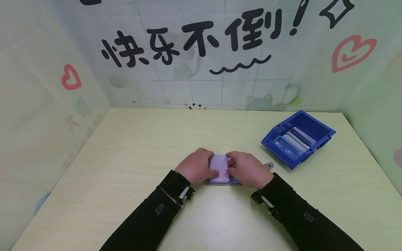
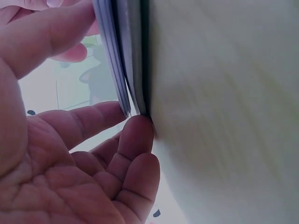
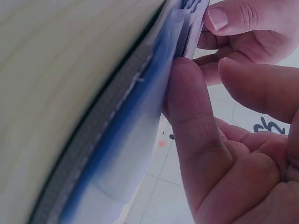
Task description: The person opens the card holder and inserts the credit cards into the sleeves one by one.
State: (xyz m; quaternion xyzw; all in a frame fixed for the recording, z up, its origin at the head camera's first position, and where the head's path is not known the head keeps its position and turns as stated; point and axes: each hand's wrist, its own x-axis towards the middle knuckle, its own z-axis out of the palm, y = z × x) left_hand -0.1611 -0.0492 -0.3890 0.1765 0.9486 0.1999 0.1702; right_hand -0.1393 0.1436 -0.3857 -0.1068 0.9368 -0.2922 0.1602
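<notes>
A card holder with see-through sleeves lies near the middle of the table. A pale purple, patterned card face shows on its left side. My left hand holds that left side, thumb over the sleeves, fingertips at the far edge of sleeves and grey cover. Over the right side is my right hand. One of its fingers touches a sleeve edge in the right wrist view, while the thumb stands apart from it. A strap end with a snap shows beyond the right hand, which hides part of the holder.
A blue plastic box sits at the back right of the table, angled, with several cards inside, one marked VIP. Printed walls border the table at the back and both sides.
</notes>
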